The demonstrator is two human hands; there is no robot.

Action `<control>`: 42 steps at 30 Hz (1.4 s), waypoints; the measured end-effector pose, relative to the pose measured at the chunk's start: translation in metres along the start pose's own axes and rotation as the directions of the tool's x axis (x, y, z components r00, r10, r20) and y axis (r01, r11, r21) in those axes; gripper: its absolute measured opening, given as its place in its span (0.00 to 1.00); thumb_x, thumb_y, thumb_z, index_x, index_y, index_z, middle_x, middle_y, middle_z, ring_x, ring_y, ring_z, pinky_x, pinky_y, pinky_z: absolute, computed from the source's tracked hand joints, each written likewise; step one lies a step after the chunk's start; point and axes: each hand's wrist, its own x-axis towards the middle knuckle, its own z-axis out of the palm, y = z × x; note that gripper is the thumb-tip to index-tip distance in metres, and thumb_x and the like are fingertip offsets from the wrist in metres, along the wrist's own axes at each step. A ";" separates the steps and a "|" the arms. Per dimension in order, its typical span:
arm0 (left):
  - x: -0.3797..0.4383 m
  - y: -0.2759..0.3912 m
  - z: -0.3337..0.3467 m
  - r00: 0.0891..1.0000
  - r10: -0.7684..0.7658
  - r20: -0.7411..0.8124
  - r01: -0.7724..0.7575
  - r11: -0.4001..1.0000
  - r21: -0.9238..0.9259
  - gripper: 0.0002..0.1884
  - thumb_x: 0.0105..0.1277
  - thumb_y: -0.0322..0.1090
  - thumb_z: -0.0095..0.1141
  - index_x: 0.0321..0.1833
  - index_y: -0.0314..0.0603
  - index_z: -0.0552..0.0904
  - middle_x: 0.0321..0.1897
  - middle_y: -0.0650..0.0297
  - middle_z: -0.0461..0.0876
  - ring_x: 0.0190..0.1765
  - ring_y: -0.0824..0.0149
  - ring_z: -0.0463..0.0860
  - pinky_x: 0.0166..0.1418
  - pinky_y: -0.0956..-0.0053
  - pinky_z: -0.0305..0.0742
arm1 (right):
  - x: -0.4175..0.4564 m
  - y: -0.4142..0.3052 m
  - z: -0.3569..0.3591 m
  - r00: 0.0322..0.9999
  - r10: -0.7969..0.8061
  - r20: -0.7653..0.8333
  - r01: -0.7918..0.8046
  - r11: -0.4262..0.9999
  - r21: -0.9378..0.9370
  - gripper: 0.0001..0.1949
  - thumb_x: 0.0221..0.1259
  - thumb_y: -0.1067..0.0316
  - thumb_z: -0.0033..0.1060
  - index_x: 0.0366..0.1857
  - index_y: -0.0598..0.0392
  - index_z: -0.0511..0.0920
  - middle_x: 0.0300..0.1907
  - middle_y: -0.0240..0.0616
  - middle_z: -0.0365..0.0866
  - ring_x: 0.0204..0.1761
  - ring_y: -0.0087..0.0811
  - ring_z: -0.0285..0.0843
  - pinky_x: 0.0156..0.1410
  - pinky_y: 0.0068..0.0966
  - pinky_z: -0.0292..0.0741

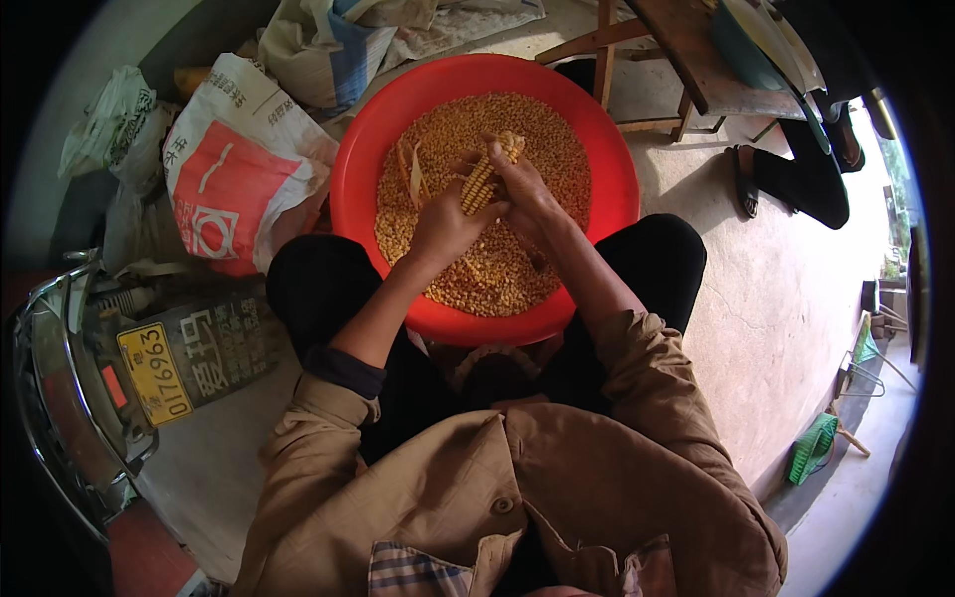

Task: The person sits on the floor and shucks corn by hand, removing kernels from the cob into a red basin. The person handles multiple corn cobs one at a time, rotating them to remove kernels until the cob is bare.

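Between my knees stands a large red plastic basin (613,201) holding a wide layer of loose yellow corn kernels (485,287). Above the kernels I hold an ear of corn (477,188), tilted with its upper end to the right. My left hand (448,216) grips the lower part of the ear from the left. My right hand (526,179) closes on its upper part, the thumb lying along the rows; some of its fingers are hidden behind the ear. A dry corn husk (415,175) sticks up from the kernels left of my hands.
Woven plastic sacks (313,60) and a printed red and white sack (239,164) lie left of the basin. The rear of a vehicle (71,373) is at lower left. A wooden table (675,48) with a bowl stands at upper right, a seated person's legs (802,179) beside it.
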 end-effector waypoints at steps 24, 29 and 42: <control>-0.012 0.015 -0.008 0.995 -0.017 0.094 0.018 1.000 -0.011 0.32 0.65 0.43 0.65 0.67 0.34 0.69 0.45 0.48 0.84 0.45 0.57 0.87 0.48 0.61 0.80 | 0.020 0.003 -0.025 0.996 0.080 0.029 -0.079 0.996 -0.030 0.11 0.67 0.65 0.62 0.44 0.60 0.75 0.33 0.39 0.78 0.38 0.34 0.82 0.52 0.39 0.83; -0.011 0.010 -0.011 0.954 -0.093 0.285 0.176 0.943 -0.282 0.22 0.68 0.37 0.61 0.61 0.38 0.72 0.29 0.63 0.79 0.22 0.72 0.78 0.26 0.72 0.75 | 0.013 0.000 -0.021 0.996 0.076 0.042 -0.075 0.997 -0.027 0.10 0.66 0.68 0.62 0.45 0.60 0.75 0.32 0.38 0.78 0.37 0.35 0.83 0.51 0.39 0.84; -0.014 0.018 -0.023 0.821 -0.163 0.548 0.516 0.624 -0.587 0.09 0.69 0.35 0.60 0.46 0.42 0.75 0.17 0.72 0.70 0.13 0.81 0.68 0.14 0.84 0.58 | 0.007 -0.003 -0.019 0.989 -0.030 0.142 0.034 0.999 -0.021 0.16 0.66 0.68 0.60 0.52 0.65 0.72 0.37 0.42 0.80 0.44 0.40 0.85 0.54 0.39 0.83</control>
